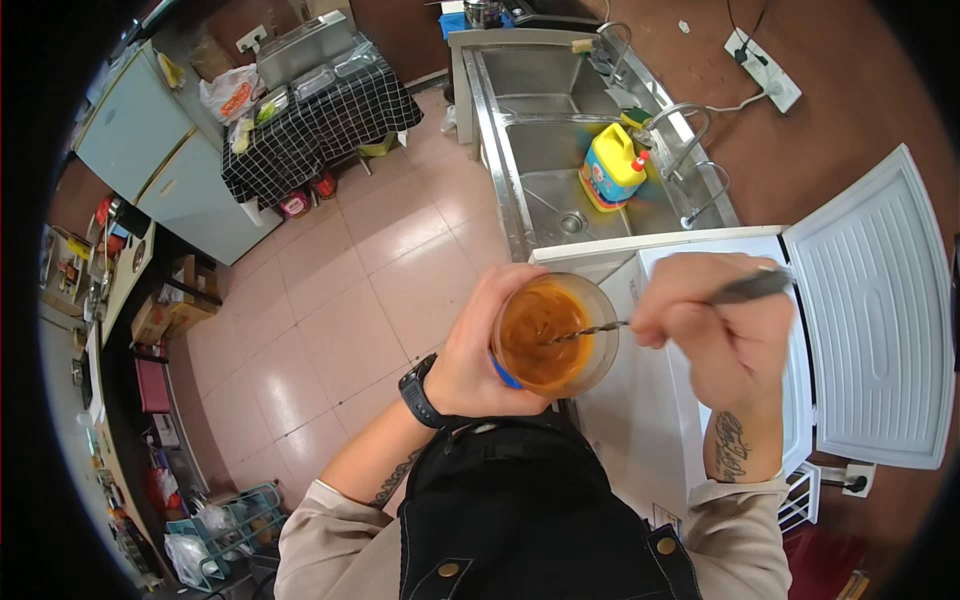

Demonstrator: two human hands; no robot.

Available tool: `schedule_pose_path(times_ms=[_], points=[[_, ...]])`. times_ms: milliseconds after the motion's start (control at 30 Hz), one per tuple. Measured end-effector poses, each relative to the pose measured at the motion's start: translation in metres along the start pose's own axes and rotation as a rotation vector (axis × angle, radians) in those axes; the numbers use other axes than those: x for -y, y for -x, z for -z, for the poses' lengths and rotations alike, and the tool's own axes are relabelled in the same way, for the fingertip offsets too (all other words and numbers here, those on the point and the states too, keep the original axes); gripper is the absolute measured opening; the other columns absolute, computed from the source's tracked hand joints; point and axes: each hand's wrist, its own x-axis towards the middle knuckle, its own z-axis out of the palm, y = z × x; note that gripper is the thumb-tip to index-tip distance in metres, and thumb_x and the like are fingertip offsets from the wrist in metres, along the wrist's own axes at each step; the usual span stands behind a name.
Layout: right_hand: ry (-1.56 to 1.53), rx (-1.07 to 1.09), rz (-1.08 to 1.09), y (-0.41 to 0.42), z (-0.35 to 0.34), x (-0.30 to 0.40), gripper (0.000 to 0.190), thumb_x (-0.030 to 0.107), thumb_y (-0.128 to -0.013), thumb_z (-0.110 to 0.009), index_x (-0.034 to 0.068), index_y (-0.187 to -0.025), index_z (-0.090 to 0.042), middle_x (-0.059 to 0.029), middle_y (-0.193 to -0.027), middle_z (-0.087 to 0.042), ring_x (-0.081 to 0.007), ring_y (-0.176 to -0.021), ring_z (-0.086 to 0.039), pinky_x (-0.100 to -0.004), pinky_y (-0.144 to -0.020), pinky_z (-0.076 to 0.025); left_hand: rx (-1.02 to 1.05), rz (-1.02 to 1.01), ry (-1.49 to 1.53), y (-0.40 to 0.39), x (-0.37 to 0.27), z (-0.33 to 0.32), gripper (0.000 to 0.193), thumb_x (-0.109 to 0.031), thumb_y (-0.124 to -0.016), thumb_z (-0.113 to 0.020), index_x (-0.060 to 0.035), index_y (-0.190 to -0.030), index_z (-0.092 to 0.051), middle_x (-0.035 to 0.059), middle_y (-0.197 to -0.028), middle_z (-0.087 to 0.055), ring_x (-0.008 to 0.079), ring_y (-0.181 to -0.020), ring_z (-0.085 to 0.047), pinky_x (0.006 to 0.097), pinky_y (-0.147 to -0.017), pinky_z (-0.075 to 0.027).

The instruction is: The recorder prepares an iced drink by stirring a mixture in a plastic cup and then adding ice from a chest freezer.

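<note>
My left hand [480,352] is wrapped around a clear cup [604,330] from its left side, holding it over the front of my black apron. Thick orange-brown liquid [536,341] fills part of the cup, and a bit of blue shows on its lower left side. A thin twisted metal stirring spoon [600,328] dips into the liquid. Its shaft runs right into my right hand [712,322], whose fingers are closed on it. A dark, blurred end of the utensil sticks out past that hand. The tip in the liquid is hidden.
An open chest freezer [622,427] stands at the right, its white lid [874,322] raised. Beyond it is a steel double sink [525,150] holding a yellow detergent jug [613,169]. A table with a black checked cloth [322,120], a fridge [195,187] and cardboard boxes [180,300] stand left.
</note>
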Motion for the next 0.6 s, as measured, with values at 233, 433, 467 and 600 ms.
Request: schedule_pose_path(times_ms=[233,433,467,600], points=[[-0.024,-0.216,0.187,0.024,0.004,0.008,0.044,0.038,-0.105,-0.059,0.001,-0.082,-0.067,-0.0093,-0.061,-0.062,-0.0176,-0.05,-0.055,-0.0289,-0.044,-0.038,0.038,0.016,-0.046,0.015,0.014,-0.003,0.108,-0.022,-0.056,-0.092,-0.0016,-0.148,-0.039,0.0168,-0.138,-0.048,0.032,-0.129,-0.051,0.0424,-0.11,-0.045],[0.169,-0.043,0.182,0.039,0.009,-0.001,0.013,0.012,-0.088,-0.075,0.002,-0.092,-0.069,-0.0105,-0.073,-0.064,-0.0269,-0.057,-0.061,-0.0343,-0.052,-0.048,-0.008,0.032,-0.015,0.021,0.018,-0.014,0.103,-0.015,-0.054,-0.09,-0.0021,-0.145,-0.044,0.0167,-0.135,-0.05,0.034,-0.127,-0.053,0.0415,-0.11,-0.043],[0.238,0.092,0.092,0.037,0.006,-0.001,0.011,0.007,-0.085,-0.076,0.003,-0.092,-0.068,-0.0109,-0.076,-0.064,-0.0281,-0.06,-0.062,-0.0344,-0.054,-0.05,-0.021,0.039,-0.028,0.021,0.019,-0.016,0.103,-0.015,-0.053,-0.09,-0.002,-0.145,-0.045,0.0165,-0.135,-0.05,0.0337,-0.127,-0.053,0.0414,-0.11,-0.043],[0.089,0.161,-0.018,0.048,-0.003,-0.018,0.014,0.0,-0.083,-0.076,0.004,-0.091,-0.066,-0.0118,-0.08,-0.064,-0.0299,-0.067,-0.065,-0.0354,-0.06,-0.053,-0.019,0.091,0.015,0.02,0.023,-0.025,0.103,-0.015,-0.055,-0.091,-0.0021,-0.146,-0.043,0.0155,-0.136,-0.049,0.0324,-0.126,-0.053,0.0412,-0.111,-0.043]])
